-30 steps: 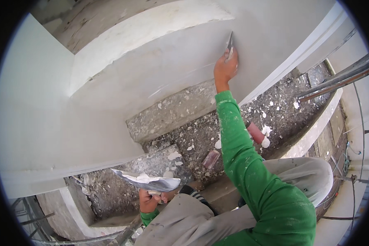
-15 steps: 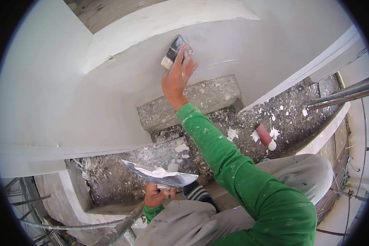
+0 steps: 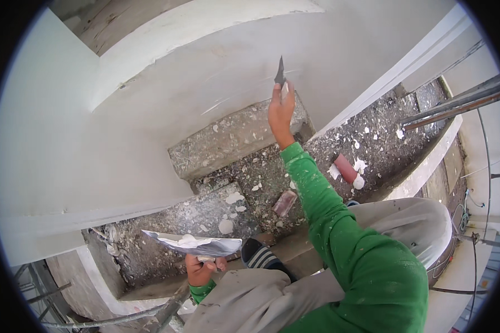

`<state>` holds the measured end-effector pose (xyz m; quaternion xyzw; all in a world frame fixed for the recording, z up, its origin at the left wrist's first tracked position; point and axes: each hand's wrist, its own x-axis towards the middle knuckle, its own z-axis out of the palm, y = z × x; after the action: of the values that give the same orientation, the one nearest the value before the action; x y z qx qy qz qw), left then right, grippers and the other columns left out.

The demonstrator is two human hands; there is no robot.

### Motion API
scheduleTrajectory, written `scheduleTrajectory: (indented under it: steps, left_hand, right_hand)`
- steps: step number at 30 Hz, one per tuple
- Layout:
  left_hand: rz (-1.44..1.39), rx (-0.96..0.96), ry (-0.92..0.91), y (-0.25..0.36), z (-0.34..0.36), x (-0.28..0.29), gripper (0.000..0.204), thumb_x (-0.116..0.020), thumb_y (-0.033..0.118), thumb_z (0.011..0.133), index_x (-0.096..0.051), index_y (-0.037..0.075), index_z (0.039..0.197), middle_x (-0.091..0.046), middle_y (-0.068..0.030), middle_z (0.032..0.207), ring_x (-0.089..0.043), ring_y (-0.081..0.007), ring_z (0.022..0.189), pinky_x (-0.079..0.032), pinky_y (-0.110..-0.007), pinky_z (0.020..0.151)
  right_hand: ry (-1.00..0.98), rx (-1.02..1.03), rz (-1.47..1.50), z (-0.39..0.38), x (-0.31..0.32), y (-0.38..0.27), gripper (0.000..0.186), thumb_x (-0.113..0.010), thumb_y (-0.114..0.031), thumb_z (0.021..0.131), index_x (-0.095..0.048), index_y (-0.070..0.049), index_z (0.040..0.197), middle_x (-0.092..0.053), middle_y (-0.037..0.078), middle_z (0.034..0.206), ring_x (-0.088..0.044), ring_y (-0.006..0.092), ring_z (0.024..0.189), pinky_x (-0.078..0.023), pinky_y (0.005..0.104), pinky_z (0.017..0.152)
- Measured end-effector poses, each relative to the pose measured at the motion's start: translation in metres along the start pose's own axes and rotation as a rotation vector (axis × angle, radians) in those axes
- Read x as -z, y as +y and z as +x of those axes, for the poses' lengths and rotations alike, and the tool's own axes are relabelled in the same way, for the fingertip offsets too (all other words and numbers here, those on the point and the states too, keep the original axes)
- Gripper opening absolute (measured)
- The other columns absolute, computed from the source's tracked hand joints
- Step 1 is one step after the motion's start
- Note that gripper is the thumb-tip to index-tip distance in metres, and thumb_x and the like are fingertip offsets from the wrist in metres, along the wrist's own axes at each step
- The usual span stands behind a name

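Observation:
My right hand (image 3: 282, 115), arm stretched forward, grips a putty knife (image 3: 280, 72) with a dark blade seen nearly edge-on against the smooth grey-white wall (image 3: 205, 72). Whether the blade touches the wall cannot be made out. Thin white streaks mark the wall beside it. Low on the left, my left hand (image 3: 201, 269) is closed around the handle under a wide steel trowel (image 3: 228, 246). White putty (image 3: 186, 241) lies along the top of that trowel. The handle is mostly hidden by my fingers.
A putty-spattered concrete step (image 3: 233, 133) juts from the wall's foot. On the dirty ledge floor lie a red cylinder (image 3: 346, 168) and a pinkish block (image 3: 285, 203). Metal poles (image 3: 455, 105) enter from the right. A striped sandal (image 3: 264, 261) is beside my knee.
My right hand has moved right and lower with the putty knife, turning the blade edge-on. White streaks show more plainly on the wall. The left hand still holds the loaded trowel; the view has shifted slightly.

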<state>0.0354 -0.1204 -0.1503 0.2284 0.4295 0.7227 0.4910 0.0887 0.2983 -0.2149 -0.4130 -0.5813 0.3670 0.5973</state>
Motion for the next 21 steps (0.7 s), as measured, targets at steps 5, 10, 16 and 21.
scheduleTrajectory:
  steps: [5, 10, 16, 21]
  left_hand:
    - [0.044, 0.041, -0.081, -0.003, 0.02, -0.012, 0.051, -0.068, 0.026, 0.088, -0.045, -0.005, 0.121, -0.058, -0.0112, 0.075, -0.057, -0.0179, 0.064, -0.049, -0.032, 0.056]
    - [0.073, 0.072, -0.097, -0.006, 0.029, -0.018, 0.049, -0.069, 0.027, 0.087, -0.049, -0.006, 0.117, -0.059, -0.0101, 0.075, -0.057, -0.0163, 0.066, -0.048, -0.03, 0.058]
    - [0.109, 0.068, -0.098, -0.002, 0.025, -0.02, 0.046, -0.069, 0.026, 0.087, -0.048, -0.004, 0.115, -0.057, -0.0095, 0.074, -0.056, -0.0166, 0.064, -0.047, -0.03, 0.056]
    - [0.118, 0.074, -0.104, 0.006, 0.013, -0.013, 0.043, -0.069, 0.025, 0.087, -0.051, -0.004, 0.114, -0.06, -0.0094, 0.077, -0.056, -0.0146, 0.067, -0.047, -0.028, 0.059]
  right_hand:
    - [0.271, 0.096, -0.365, 0.076, 0.047, 0.036, 0.036, -0.052, -0.019, 0.094, -0.055, 0.005, 0.121, -0.061, 0.026, 0.116, -0.055, 0.0417, 0.11, -0.041, 0.0444, 0.096]
    - [0.34, 0.079, -0.438, 0.082, 0.037, 0.032, 0.036, -0.052, -0.019, 0.093, -0.056, 0.003, 0.121, -0.062, 0.024, 0.115, -0.057, 0.0388, 0.108, -0.043, 0.0447, 0.094]
    - [0.297, 0.16, -0.452, 0.088, 0.007, 0.043, 0.051, -0.052, -0.008, 0.087, -0.041, 0.001, 0.136, -0.051, 0.019, 0.128, -0.046, 0.0361, 0.121, -0.033, 0.0479, 0.101]
    - [0.245, 0.098, -0.465, 0.07, -0.037, 0.033, 0.071, -0.053, -0.001, 0.08, -0.026, -0.001, 0.145, -0.038, 0.016, 0.138, -0.035, 0.034, 0.129, -0.021, 0.0542, 0.104]
